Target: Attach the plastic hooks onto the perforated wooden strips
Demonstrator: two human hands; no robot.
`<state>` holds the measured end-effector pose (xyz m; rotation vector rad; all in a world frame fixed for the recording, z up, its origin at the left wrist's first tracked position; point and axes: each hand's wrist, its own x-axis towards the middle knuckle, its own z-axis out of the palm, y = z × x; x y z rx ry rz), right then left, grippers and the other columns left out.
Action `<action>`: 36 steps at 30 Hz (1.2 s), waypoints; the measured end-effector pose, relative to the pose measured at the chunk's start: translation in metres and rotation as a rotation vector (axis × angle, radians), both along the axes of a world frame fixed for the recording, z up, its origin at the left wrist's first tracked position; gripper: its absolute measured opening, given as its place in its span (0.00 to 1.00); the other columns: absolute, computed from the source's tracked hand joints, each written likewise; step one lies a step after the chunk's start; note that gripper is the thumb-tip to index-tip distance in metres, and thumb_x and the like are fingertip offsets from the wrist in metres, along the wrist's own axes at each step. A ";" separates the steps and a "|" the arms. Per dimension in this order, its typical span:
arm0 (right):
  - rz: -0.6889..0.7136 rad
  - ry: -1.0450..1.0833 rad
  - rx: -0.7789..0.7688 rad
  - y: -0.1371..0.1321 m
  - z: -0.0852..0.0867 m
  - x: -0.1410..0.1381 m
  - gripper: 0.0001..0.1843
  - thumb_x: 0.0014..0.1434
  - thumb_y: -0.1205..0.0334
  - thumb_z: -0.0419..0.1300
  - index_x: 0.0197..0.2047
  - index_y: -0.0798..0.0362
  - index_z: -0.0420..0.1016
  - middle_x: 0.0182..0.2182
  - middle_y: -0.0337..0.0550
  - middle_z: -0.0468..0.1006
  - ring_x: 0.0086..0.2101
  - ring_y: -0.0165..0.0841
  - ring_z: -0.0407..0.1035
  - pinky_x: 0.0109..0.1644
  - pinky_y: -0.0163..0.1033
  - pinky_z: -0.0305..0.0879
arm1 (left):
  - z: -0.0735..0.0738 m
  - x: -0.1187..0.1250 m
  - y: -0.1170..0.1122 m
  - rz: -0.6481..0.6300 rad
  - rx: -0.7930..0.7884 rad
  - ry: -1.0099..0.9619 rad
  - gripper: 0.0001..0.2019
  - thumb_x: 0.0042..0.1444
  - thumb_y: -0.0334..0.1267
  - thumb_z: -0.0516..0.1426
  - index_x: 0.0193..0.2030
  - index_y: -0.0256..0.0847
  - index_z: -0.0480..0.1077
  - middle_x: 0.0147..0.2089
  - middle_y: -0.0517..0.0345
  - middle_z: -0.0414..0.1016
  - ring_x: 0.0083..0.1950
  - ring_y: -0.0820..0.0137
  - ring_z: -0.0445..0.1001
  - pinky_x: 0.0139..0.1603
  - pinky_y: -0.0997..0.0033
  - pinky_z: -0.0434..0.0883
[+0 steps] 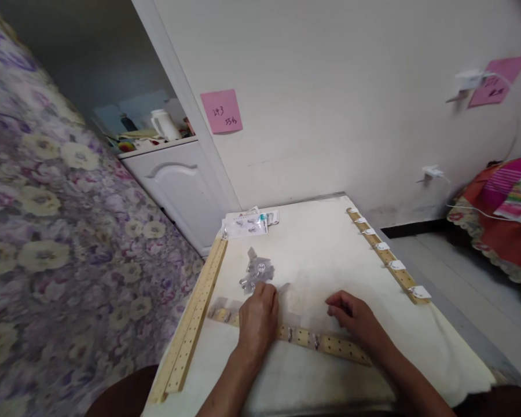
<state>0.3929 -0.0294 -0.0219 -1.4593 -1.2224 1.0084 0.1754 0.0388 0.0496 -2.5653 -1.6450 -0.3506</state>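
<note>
My left hand (pixel 258 315) is over the wooden strip with holes (pixel 338 346) that lies across the table in front of me. Its fingers are curled together at the near edge of a pile of small clear plastic bags (pixel 258 271); whatever they pinch is hidden. Thin clear bags and shiny metal pieces (pixel 316 340) sit along the strip. Above the strip's right part hovers my right hand (pixel 359 321), thumb and forefinger apart, with nothing visible between them.
Two more perforated strips (pixel 200 313) lie along the table's left edge. On the right, another strip (pixel 388 255) carries several small pieces with white tags. Carded packages (pixel 245 225) lie at the back left. A floral curtain (pixel 69 231) hangs on the left.
</note>
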 end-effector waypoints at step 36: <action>0.271 0.307 0.026 -0.026 0.039 0.002 0.08 0.54 0.62 0.58 0.38 0.54 0.68 0.24 0.33 0.69 0.21 0.24 0.62 0.25 0.32 0.59 | -0.007 0.039 -0.072 -0.228 -0.377 -0.752 0.06 0.59 0.32 0.51 0.34 0.42 0.68 0.33 0.60 0.70 0.34 0.71 0.69 0.35 0.72 0.65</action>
